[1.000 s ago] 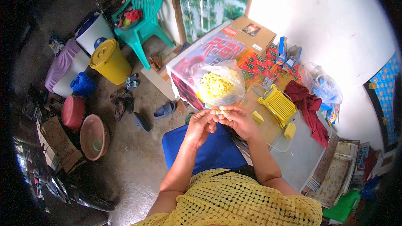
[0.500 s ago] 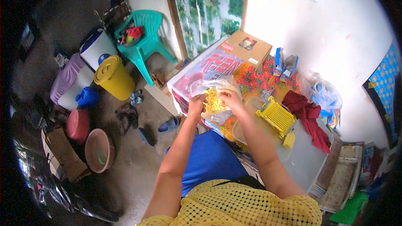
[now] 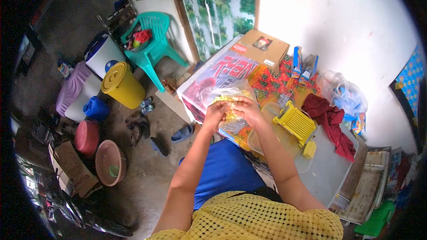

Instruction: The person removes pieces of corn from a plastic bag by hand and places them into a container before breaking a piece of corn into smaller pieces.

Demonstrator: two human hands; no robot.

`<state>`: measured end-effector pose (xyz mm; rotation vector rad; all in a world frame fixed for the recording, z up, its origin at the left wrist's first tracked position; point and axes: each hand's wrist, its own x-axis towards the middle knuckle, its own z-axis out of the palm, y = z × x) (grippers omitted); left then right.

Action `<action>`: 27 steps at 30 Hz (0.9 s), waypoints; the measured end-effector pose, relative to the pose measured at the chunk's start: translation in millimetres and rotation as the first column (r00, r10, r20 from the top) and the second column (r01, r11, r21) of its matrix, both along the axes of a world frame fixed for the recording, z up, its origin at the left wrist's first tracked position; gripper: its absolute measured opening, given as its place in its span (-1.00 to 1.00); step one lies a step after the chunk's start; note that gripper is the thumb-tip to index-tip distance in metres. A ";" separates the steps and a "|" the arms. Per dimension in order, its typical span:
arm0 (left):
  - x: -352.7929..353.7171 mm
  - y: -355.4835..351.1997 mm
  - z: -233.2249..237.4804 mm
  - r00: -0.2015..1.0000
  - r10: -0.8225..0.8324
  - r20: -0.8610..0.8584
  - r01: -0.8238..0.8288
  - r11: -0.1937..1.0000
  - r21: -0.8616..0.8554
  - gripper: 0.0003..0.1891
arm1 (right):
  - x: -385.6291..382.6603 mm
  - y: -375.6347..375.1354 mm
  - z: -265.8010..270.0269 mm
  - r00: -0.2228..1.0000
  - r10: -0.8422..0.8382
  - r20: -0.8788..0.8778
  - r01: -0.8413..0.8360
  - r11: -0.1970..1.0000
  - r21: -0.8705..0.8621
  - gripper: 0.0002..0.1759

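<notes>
A clear plastic bag [image 3: 231, 90] with small yellow pieces [image 3: 233, 116] in it lies on the near left part of the table. My left hand [image 3: 216, 114] and my right hand [image 3: 248, 110] meet over the bag, fingertips close together and curled in a pinch. What sits between the fingers is hidden or too small to name. To the right, a yellow slatted plastic cutter [image 3: 297, 124] rests on a clear lidded container, and a small yellow block [image 3: 309, 150] is beside it. A dark red cloth [image 3: 329, 120] lies crumpled farther right.
A cardboard box [image 3: 262, 49] and an opened blue box [image 3: 304, 66] stand at the back of the table. Plastic bags [image 3: 347, 95] lean by the wall. On the floor are a green chair [image 3: 153, 49], a yellow bin [image 3: 124, 84], basins [image 3: 110, 162] and slippers [image 3: 182, 134].
My hands have drawn together over the bag; they were apart with the yellow pieces showing between them. The whole view has shifted slightly.
</notes>
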<state>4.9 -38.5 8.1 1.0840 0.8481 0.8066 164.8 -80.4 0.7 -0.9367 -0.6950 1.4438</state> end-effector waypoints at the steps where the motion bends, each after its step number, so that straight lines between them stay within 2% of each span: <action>1: -0.3 1.0 -1.2 1.000 -0.008 0.020 0.008 1.000 -0.020 -0.79 | 0.0 -0.3 0.5 1.000 -0.003 -0.020 0.004 1.000 0.006 -0.67; 4: 0.7 3.2 -2.0 0.998 -0.015 0.059 0.019 0.998 -0.059 -0.79 | 2.1 0.5 -1.4 0.997 -0.004 -0.080 0.004 1.000 0.006 -0.68; 11: 4.1 2.3 2.9 0.995 0.022 0.094 -0.007 0.988 -0.155 -0.79 | 2.8 0.3 -6.9 0.995 -0.036 -0.092 0.039 0.999 0.026 -0.72; 14: 7.7 -2.9 13.8 0.995 0.032 0.093 -0.021 0.994 -0.111 -0.79 | 3.2 -1.4 -2.1 0.996 -0.039 -0.076 0.040 0.999 0.011 -0.74; 17: 6.1 1.5 3.2 0.996 -0.012 0.088 0.016 0.999 -0.047 -0.80 | 3.8 -4.8 6.6 0.998 -0.028 -0.057 0.028 0.999 0.014 -0.76; 27: 3.1 3.1 5.9 0.985 -0.021 0.174 0.043 0.992 -0.120 -0.83 | 3.9 -4.6 7.2 0.997 -0.011 -0.080 0.012 1.000 0.019 -0.78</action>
